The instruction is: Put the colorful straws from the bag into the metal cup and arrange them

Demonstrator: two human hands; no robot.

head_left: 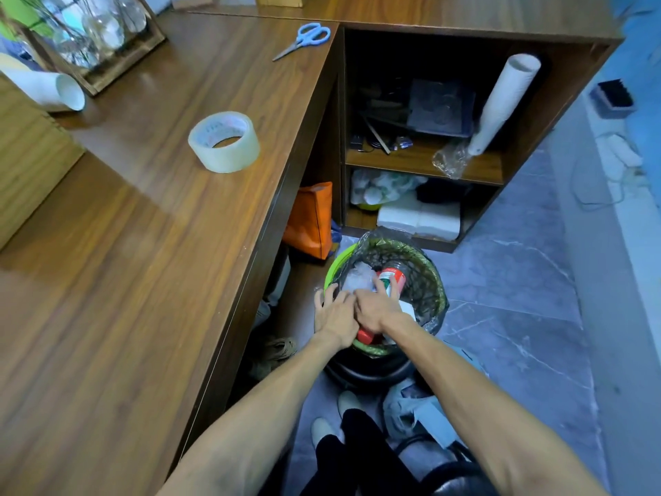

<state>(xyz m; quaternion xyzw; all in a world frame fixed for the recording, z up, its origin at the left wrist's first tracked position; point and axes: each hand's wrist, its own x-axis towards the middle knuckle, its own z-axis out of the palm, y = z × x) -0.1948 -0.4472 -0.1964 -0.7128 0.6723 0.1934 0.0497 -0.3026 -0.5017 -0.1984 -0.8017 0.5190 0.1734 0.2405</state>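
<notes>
Head view, looking down past a desk corner to the floor.

Materials: L-shaped wooden desk, brown laminate with streaked grain and a slight sheen. At 11 o'clock on it, a ring of translucent packing tape lying flat. At 12 o'clock, blue-handled scissors, blades shut. At 10 o'clock, a white paper-cup stack on its side, next to a wooden-framed box of clear glassware. Floor: grey marbled tile.

Hands: both forearms bare, extended down and forward over a round waste bin at centre frame. Left hand palm down, fingers spread and slightly bent, at the bin's 8 o'clock rim; cannot tell whether it has hold of anything. Right hand just beside it and touching, fingers reaching into the contents; its grip is hidden, cannot tell what it holds, if anything.

Containers: bin is green-rimmed, lined with a crinkled clear plastic liner. Inside: crumpled clear plastic, a red-and-white can at the right fingertips, something red under the wrists. Open shelf unit at 1 o'clock holds a second white cup stack, dark clutter, napkin packs. Orange bag stands on the floor at the bin's 11 o'clock.

Straws and metal cup: not identifiable in view.
</notes>
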